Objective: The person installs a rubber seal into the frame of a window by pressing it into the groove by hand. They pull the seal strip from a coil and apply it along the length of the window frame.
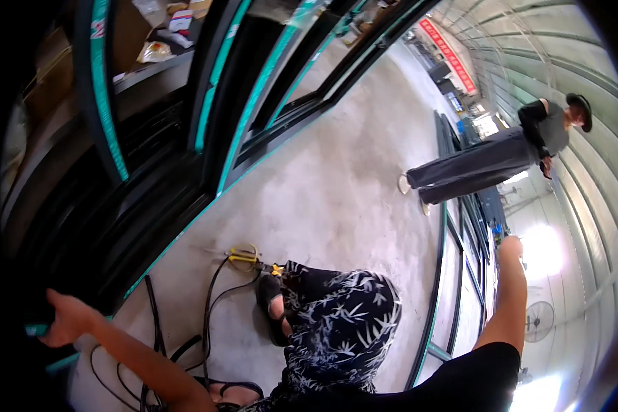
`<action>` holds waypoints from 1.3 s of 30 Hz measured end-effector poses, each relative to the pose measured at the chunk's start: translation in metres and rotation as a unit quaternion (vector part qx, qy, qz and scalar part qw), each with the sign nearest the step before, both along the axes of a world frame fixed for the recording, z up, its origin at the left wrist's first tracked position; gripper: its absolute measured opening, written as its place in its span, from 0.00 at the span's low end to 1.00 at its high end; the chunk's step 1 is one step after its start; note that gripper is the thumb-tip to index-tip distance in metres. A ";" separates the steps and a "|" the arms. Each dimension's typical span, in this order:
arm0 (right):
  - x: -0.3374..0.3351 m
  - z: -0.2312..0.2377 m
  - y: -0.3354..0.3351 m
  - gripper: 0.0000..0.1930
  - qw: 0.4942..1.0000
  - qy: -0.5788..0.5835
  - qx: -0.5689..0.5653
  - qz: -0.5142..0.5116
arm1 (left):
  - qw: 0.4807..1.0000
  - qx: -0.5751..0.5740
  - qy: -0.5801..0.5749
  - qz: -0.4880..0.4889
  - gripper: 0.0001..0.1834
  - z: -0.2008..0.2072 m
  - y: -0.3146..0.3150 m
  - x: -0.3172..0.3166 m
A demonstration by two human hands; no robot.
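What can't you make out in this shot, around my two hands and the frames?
- Left hand: its fingertips sink into the dark at the black frame, so any grip is unclear, head view.
- Right hand: blown out by glare, fingers unreadable.
- Yellow tool on the floor: too small to identify.
- Cables: ends cut off by the lower edge.

Around the concrete floor there are 2 outstretched hands, 1 yellow-handled tool, 1 standing person, 1 sandalled foot and 1 standing fan.
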State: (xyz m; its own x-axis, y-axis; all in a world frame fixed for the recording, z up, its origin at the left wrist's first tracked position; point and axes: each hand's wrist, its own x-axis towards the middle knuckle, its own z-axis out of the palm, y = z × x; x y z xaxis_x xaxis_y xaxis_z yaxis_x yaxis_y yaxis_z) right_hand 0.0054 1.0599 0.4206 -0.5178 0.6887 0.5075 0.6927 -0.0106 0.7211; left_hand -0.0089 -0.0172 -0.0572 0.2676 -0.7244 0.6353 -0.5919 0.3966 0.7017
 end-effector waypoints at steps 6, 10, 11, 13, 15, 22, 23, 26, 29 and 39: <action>-0.193 -0.272 -0.343 0.18 0.772 -0.434 -0.418 0.202 | 0.994 -0.018 0.097 -0.043 0.42 0.081 0.035 -0.018; -0.191 -0.380 -0.646 0.12 0.357 -0.504 -0.502 0.605 | 0.991 -0.050 0.073 -0.099 0.47 0.074 0.022 -0.013; -0.187 -0.402 -0.712 0.08 0.272 -0.515 -0.480 0.657 | 0.994 -0.027 0.061 -0.089 0.46 0.079 0.017 -0.005; -0.161 -0.416 -0.824 0.07 0.131 -0.454 -0.485 0.736 | 0.991 0.013 0.067 -0.114 0.46 0.094 0.013 0.015; -0.140 -0.438 -0.881 0.15 0.038 -0.359 -0.539 0.761 | 0.978 0.038 0.115 -0.172 0.48 0.086 0.020 0.027; -0.083 -0.477 -0.965 0.14 -0.056 -0.147 -0.779 0.608 | 0.983 0.082 0.034 -0.163 0.49 0.058 0.041 0.018; -0.079 -0.484 -0.971 0.13 -0.067 -0.114 -0.789 0.600 | 0.983 0.088 0.038 -0.158 0.49 0.054 0.042 0.016; -0.071 -0.496 -0.984 0.07 -0.068 -0.048 -0.783 0.616 | 0.982 0.092 0.032 -0.162 0.53 0.035 0.040 0.015; -0.066 -0.496 -0.989 0.06 -0.062 -0.019 -0.777 0.626 | 0.988 0.078 0.034 -0.132 0.50 0.027 0.038 0.011; -0.085 -0.509 -1.008 0.03 -0.183 -0.074 -0.799 0.568 | 0.994 0.066 0.022 -0.083 0.44 0.011 0.041 0.011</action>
State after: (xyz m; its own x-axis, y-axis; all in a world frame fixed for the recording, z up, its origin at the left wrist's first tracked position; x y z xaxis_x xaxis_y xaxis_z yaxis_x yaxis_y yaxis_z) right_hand -0.0798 0.0522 -0.0884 -0.3997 -0.7802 0.4813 -0.3995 -0.3243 -0.8575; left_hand 0.0025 0.0237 -0.0460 0.1629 -0.8375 0.5216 -0.4936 0.3886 0.7780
